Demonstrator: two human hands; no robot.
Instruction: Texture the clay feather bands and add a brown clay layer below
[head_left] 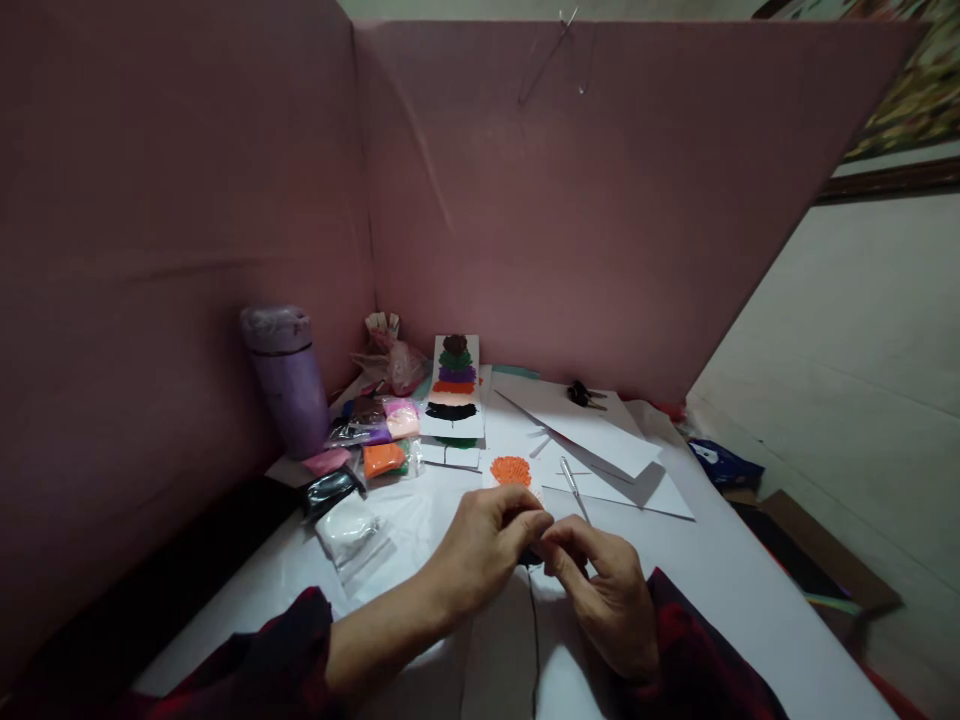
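I note white table (750, 580), purple bottle (290, 390) well left of the fingers (534, 524), white packet (346, 527) nearer, paper sheets (589, 432) beyond

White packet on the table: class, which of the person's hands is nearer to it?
Left. The left hand is to the right of the white packet; the right hand is farther right, beyond the left.

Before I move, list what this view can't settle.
In the head view:
- Anything pinched by the left hand or right hand: fingers hide it.
- Black thing under them: partly covered by both hands.
- Orange patch: lower edge hidden by the left hand.
- Framed picture: cut by top and right edges.
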